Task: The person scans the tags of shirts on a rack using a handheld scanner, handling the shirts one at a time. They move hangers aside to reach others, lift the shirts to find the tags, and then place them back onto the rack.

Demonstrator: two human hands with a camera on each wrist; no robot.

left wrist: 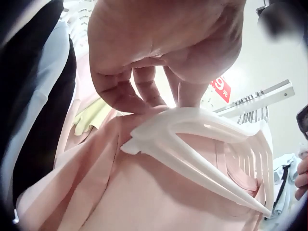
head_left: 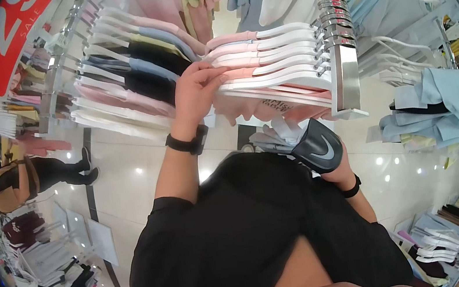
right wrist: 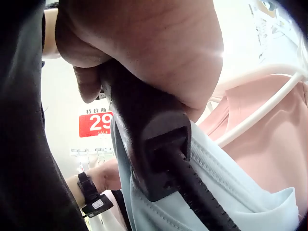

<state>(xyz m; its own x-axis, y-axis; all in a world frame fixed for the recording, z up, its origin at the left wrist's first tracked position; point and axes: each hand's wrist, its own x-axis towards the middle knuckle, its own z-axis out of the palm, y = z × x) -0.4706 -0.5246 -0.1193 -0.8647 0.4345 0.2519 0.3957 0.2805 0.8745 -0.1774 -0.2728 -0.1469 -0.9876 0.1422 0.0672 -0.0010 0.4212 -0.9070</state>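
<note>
Pink garments (head_left: 240, 74) hang on white hangers (head_left: 289, 70) from a metal rail. My left hand (head_left: 199, 92) pinches the shoulder of one at its hanger's end; in the left wrist view, the thumb and fingers of the hand (left wrist: 163, 43) meet at the pink cloth (left wrist: 159, 178) above the white hanger (left wrist: 192, 154). Lower right of the rack, my right hand (head_left: 339, 170) grips a dark grey device (head_left: 318, 147) with a light curved mark. The right wrist view shows this hand (right wrist: 149, 43) round its black handle (right wrist: 144, 130), a ribbed hose (right wrist: 207, 197) below, and light blue cloth (right wrist: 226, 178) beside it.
Darker and pastel clothes (head_left: 143, 73) hang left of the pink ones. Light blue garments (head_left: 436, 108) are at the right, beyond the rail post (head_left: 345, 80). A person (head_left: 17, 179) stands at the far left across the tiled floor (head_left: 127, 166), below a red sale sign (head_left: 2, 52).
</note>
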